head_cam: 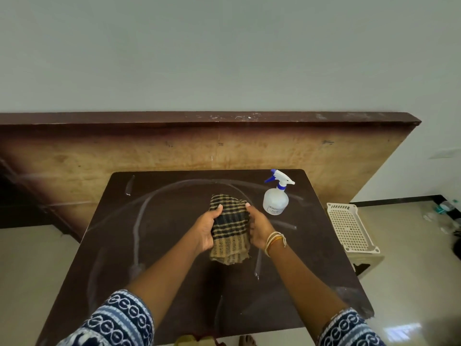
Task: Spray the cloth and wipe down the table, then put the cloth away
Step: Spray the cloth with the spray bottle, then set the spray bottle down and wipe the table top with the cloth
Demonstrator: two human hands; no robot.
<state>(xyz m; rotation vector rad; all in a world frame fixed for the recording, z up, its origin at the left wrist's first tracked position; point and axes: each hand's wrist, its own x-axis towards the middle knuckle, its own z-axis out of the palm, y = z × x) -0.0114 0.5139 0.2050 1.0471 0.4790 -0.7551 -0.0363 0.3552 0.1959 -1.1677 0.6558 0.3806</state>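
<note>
A checked black-and-tan cloth (229, 228), folded into a bundle, is held above the middle of the dark brown table (159, 258). My left hand (207, 228) grips its left side with the thumb on top. On the cloth's right side, my right hand (259, 228) grips it, bangles on the wrist. A clear spray bottle (276, 198) with a white and blue trigger head stands upright on the table at the back right, just beyond my right hand and apart from it. Curved wet streaks mark the tabletop.
A large wooden board (199, 148) leans against the wall behind the table. A cream perforated plastic stool or basket (349, 227) stands on the floor right of the table. Small items lie on the floor at the far right.
</note>
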